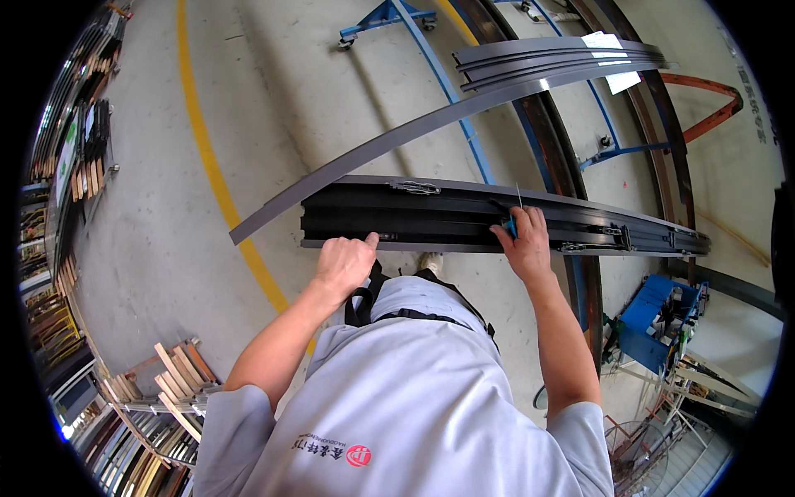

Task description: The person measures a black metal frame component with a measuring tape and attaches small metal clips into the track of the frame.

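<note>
Across in front of me lies a long black metal profile (447,222) with grey edges and lengthwise channels. My left hand (344,267) is at its near edge toward the left end, fingers curled and the index finger touching beside a small fitting (387,237); whether anything is pinched there is hidden. Farther right, my right hand (527,240) is closed round a blue-handled screwdriver (510,226), whose thin shaft points up and away over the channel. A wire-like metal fitting (416,188) sits on the far edge, and a latch-like fitting (617,237) is toward the right end.
Beyond the profile, a long grey strip (373,147) lies slantwise, its left end overhanging. Grey profiles (538,65) with white paper sheets (613,62) rest on dark rails (553,137). A blue crate (650,327) stands at right. Racks of stacked lengths (178,377) line the left.
</note>
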A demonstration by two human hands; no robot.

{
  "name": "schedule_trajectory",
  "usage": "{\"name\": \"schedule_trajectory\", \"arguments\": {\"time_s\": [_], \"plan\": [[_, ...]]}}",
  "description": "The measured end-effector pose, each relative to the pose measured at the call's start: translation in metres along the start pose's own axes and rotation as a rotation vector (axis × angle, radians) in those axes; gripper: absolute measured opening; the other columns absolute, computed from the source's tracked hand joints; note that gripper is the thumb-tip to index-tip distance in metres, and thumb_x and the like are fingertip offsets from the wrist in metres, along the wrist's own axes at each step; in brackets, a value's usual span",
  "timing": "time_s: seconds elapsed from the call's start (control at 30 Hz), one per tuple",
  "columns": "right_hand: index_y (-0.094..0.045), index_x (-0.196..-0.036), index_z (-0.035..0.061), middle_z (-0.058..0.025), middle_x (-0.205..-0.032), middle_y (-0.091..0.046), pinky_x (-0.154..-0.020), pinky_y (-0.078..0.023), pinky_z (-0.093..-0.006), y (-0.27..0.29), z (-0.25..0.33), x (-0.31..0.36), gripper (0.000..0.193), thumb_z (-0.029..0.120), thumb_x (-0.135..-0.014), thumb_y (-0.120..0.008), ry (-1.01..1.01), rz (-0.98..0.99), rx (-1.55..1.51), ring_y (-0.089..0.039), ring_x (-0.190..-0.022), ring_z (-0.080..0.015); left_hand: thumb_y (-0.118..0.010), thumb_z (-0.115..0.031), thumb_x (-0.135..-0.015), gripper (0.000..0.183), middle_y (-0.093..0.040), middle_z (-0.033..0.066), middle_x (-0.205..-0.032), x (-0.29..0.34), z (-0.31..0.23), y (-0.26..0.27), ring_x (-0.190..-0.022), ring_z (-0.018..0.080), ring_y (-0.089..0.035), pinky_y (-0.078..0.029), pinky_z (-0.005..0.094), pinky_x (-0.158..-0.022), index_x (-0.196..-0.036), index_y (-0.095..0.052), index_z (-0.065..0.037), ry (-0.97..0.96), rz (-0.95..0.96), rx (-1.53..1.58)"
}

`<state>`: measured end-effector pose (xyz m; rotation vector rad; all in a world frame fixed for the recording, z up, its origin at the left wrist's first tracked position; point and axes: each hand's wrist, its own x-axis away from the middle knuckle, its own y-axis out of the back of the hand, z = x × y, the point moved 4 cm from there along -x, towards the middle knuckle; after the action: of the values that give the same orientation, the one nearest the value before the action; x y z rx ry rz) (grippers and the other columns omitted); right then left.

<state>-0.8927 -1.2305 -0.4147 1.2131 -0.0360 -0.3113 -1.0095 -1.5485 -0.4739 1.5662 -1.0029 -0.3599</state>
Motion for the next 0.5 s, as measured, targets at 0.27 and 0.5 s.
{"name": "schedule_trajectory", "arguments": {"time_s": [0.27, 0.5], "plan": [[-0.060, -0.118, -0.0011, -0.0180, -0.111, -0.062, -0.097, -0.045, -0.0463, 0.013, 0.059, -0.008, 0.036, 0.006, -0.085, -0.071, 0.097, -0.117, 0.235, -0.057, -0.111, -0.0360, -0.064, -0.022, -0.092, 0.026, -0.069, 0.0140, -0.068, 0.001, -0.001, 0.002, -0.065, 0.0349, -0.070, -0.053, 0.0491, -0.058, -0.112, -0.068, -0.006, 0.010, -0.023, 0.011], [-0.063, -0.117, 0.0011, -0.0172, -0.086, -0.070, -0.076, -0.055, -0.0486, -0.026, 0.134, 0.006, 0.029, -0.003, -0.089, -0.056, 0.052, 0.277, -0.527, -0.068, -0.084, -0.0399, -0.056, -0.015, -0.092, 0.029, -0.071, 0.0159, -0.070, 0.000, -0.004, 0.013, -0.067, 0.0349, -0.072, -0.055, 0.0474, -0.059, -0.115, -0.069, -0.003, -0.014, -0.006, 0.037]]}}
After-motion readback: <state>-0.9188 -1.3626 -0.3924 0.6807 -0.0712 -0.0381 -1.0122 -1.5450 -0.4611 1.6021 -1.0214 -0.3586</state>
